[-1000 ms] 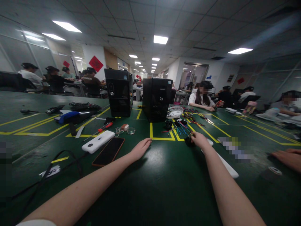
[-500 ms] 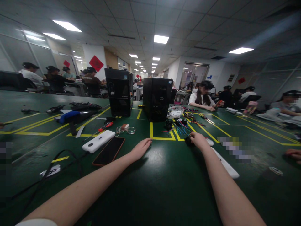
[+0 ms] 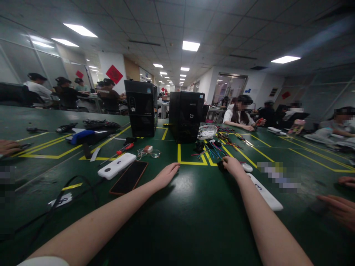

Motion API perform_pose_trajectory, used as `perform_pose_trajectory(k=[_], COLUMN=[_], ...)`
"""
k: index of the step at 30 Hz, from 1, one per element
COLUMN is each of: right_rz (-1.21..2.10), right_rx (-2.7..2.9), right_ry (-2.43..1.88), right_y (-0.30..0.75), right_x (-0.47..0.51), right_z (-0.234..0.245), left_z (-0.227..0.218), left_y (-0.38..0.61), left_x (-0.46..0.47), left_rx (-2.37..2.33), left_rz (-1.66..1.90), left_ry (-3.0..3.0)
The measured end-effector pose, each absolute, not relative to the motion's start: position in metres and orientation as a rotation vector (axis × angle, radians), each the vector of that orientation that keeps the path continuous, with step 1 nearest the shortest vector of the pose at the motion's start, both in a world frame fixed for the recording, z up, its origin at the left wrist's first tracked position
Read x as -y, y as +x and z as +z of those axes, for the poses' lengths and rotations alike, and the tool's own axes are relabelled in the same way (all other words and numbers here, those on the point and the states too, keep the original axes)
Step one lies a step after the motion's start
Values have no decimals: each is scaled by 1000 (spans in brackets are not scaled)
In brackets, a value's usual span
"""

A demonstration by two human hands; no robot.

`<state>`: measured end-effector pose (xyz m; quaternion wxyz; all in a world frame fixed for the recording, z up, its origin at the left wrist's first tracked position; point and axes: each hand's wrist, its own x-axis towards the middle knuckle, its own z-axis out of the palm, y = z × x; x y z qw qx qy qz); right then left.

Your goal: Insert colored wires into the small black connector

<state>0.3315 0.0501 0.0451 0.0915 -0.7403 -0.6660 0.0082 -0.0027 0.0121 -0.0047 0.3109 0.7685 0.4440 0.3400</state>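
My left hand [image 3: 165,175] rests on the green table [image 3: 194,221], palm down, fingers together and stretched forward, holding nothing. My right hand [image 3: 233,166] reaches further out, its fingers curled over a small dark part [image 3: 222,165] at the near end of a bundle of coloured wires [image 3: 212,151]. What the fingers grip is partly hidden. A white flat bar [image 3: 266,195] lies just right of my right forearm. Two black computer towers [image 3: 141,108] [image 3: 185,116] stand upright beyond both hands.
A phone [image 3: 129,178] and a white power bank [image 3: 116,166] lie left of my left hand, with a red screwdriver [image 3: 124,149] and glasses [image 3: 151,152] behind. A white basket [image 3: 206,131] sits by the right tower. Other people's hands [image 3: 337,208] [image 3: 8,147] enter at both edges; seated people ring the tables.
My hands have barely moved. A neighbour's hand has come back in at the lower right, and another person's hand has appeared at the left edge.
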Motion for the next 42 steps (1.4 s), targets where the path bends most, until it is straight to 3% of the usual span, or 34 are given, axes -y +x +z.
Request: perform_pose_trajectory(k=[8,13,22,42], right_rz=[160,414,95,200], right_rx=[1974,1880,1686,1790], right_ry=[-2292,-2307,-2405,-2385], right_y=[330,339,364,358], right_x=[-52,-52,-47,-46], right_z=[45,44,59,53], left_z=[-3,-2,3,1], left_y=[2,2,0,-2], left_x=[-9,-9,-5,-6], left_rx=[-1182,-1175,-1203,-1197], left_rz=[908,891,883,865], left_ry=[2021,2017,2012,2025])
